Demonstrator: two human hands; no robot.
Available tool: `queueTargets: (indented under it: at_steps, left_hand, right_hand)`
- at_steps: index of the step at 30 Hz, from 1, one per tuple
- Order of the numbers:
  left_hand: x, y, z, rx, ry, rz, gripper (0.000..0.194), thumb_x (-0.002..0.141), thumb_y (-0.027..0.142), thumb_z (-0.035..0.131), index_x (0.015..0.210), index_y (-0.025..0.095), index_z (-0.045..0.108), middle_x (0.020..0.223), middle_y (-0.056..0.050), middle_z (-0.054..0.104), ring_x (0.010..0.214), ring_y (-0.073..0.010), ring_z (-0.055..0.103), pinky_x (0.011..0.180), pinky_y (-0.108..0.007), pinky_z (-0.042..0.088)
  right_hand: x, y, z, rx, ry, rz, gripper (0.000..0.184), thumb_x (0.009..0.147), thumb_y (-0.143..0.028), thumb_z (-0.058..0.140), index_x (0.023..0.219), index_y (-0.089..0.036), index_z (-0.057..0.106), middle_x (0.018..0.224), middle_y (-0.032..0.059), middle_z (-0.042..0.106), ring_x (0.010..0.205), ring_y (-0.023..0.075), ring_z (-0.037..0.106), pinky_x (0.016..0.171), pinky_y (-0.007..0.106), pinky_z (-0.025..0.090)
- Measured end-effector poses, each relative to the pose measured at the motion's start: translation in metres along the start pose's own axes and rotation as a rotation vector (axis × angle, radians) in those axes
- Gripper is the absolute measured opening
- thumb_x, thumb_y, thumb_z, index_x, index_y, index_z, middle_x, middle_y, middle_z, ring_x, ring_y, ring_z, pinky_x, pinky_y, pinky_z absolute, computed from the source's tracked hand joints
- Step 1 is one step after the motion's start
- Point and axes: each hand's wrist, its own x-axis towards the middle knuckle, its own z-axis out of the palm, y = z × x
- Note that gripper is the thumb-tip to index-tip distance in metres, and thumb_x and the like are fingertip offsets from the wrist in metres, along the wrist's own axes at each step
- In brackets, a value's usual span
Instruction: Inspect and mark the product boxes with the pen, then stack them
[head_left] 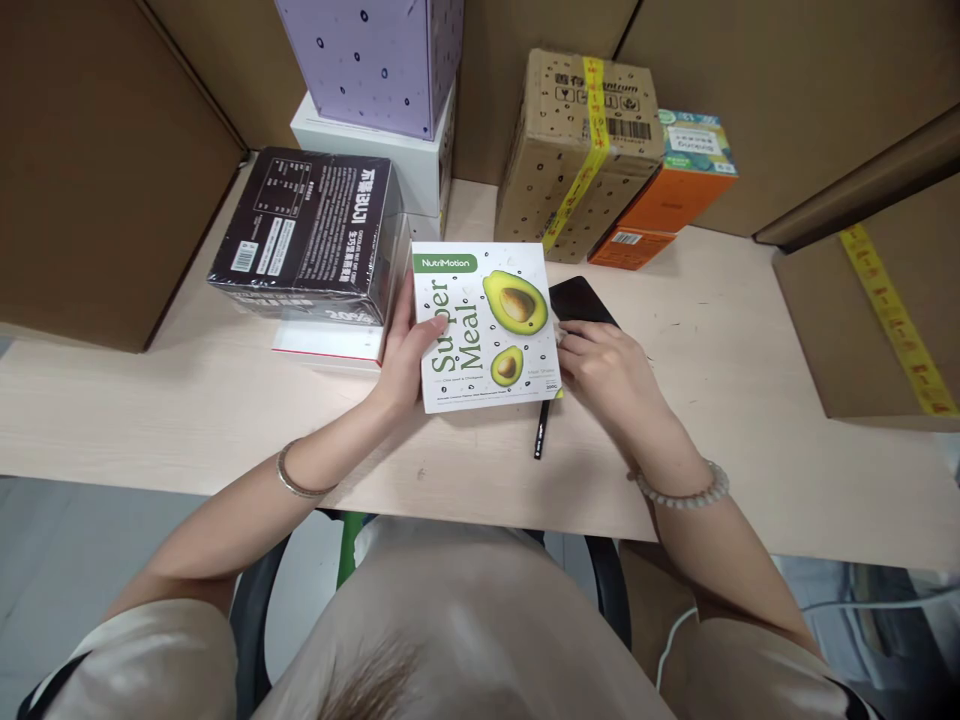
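A white meal-shake box (480,385) with avocado pictures and "Super Meal" print is held over the table, its front facing up. My left hand (411,350) grips its left side, thumb on the front and fingers behind. At the right edge of the box is my right hand (604,365), fingers curled together; a small pale bit shows at the fingertips, too small to name. A flat black object (581,300) lies partly behind my right hand. Below the box a black pen (539,435) rests on the table, its upper end hidden.
At left, a dark wrapped box (300,225) sits on a white one (326,337). Behind stand a purple box (375,65) on white boxes, a taped brown carton (555,190) and orange boxes (660,200). Another taped carton (847,330) stands right on the pale table (720,450).
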Motion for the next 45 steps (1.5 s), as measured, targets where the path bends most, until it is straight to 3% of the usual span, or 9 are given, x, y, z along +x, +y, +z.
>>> queueTargets:
  at_steps: [6,11,14,17,21,26,36,41,45]
  left_hand:
    - [-0.001,0.002,0.001,-0.012,0.014,-0.05,0.08,0.094,0.049,0.074,0.166,0.036,0.042,0.155,-0.006,0.069,0.143,-0.0395,0.066,0.114,-0.062,0.061]
    - [-0.002,0.004,0.002,0.008,-0.02,-0.039,0.09,0.093,0.055,0.074,0.171,0.037,0.033,0.154,-0.007,0.07,0.145,-0.042,0.064,0.116,-0.066,0.059]
    - [-0.002,0.004,0.003,0.015,-0.02,-0.04,0.088,0.094,0.055,0.072,0.171,0.038,0.033,0.154,-0.005,0.07,0.146,-0.0417,0.063,0.116,-0.066,0.059]
    - [-0.002,0.003,0.002,0.042,-0.029,-0.026,0.082,0.095,0.056,0.069,0.168,0.037,0.037,0.156,-0.006,0.068,0.148,-0.0417,0.062,0.116,-0.065,0.059]
    - [-0.002,0.002,0.003,0.009,0.007,-0.021,0.082,0.093,0.052,0.073,0.166,0.038,0.04,0.155,-0.006,0.069,0.148,-0.0417,0.062,0.116,-0.065,0.059]
    - [-0.001,0.004,0.006,-0.042,0.021,-0.04,0.08,0.091,0.047,0.076,0.163,0.034,0.044,0.152,-0.008,0.07,0.144,-0.0404,0.066,0.114,-0.061,0.06]
    - [-0.001,-0.003,0.002,0.014,-0.043,-0.004,0.086,0.095,0.056,0.071,0.17,0.038,0.033,0.152,-0.009,0.07,0.141,-0.0402,0.067,0.109,-0.064,0.063]
    - [0.0,-0.008,0.004,-0.008,0.006,0.005,0.089,0.093,0.056,0.073,0.171,0.036,0.033,0.149,-0.01,0.072,0.138,-0.0394,0.069,0.106,-0.061,0.064]
    - [0.007,-0.015,0.0,0.049,-0.035,0.048,0.086,0.097,0.058,0.068,0.172,0.038,0.03,0.15,-0.007,0.072,0.141,-0.0387,0.067,0.108,-0.061,0.063]
  right_hand:
    - [0.003,-0.006,-0.006,-0.003,-0.055,0.006,0.028,0.101,-0.009,0.057,0.09,-0.021,0.08,0.094,0.012,0.079,0.095,0.0301,0.07,0.098,0.048,0.055]
    - [-0.002,0.003,-0.009,0.099,-0.011,0.202,0.029,0.103,-0.026,0.06,0.127,-0.021,0.076,0.116,0.0128,0.076,0.094,0.0287,0.07,0.084,0.043,0.055]
    - [-0.007,0.019,-0.004,0.075,0.09,0.468,0.066,0.092,-0.051,0.076,0.146,-0.015,0.066,0.131,0.0207,0.068,0.115,0.0412,0.068,0.096,0.053,0.055]
    - [-0.013,0.034,0.004,0.085,0.033,0.677,0.096,0.079,-0.071,0.081,0.149,-0.007,0.063,0.13,0.0272,0.065,0.123,0.0502,0.063,0.102,0.063,0.054]
    - [-0.015,0.046,0.009,0.213,-0.031,0.781,0.089,0.073,-0.074,0.084,0.136,-0.012,0.072,0.122,0.0231,0.067,0.118,0.0471,0.064,0.102,0.064,0.055]
    - [-0.007,0.042,0.004,0.331,-0.061,0.92,0.077,0.064,-0.057,0.09,0.125,-0.015,0.07,0.12,0.0183,0.067,0.109,0.0384,0.069,0.096,0.057,0.059]
    - [-0.014,0.05,-0.011,0.37,0.198,0.957,0.066,0.058,-0.051,0.091,0.11,-0.024,0.062,0.107,0.0137,0.074,0.089,0.0337,0.072,0.071,0.047,0.058]
    - [-0.013,0.035,-0.036,0.538,0.373,0.733,0.065,0.069,-0.052,0.09,0.124,-0.028,0.063,0.119,0.0123,0.078,0.106,0.0367,0.075,0.08,0.05,0.061]
    - [-0.002,0.003,-0.063,0.57,0.409,0.509,0.075,0.064,-0.048,0.099,0.13,-0.032,0.065,0.119,0.0094,0.079,0.103,0.0357,0.076,0.077,0.048,0.062]
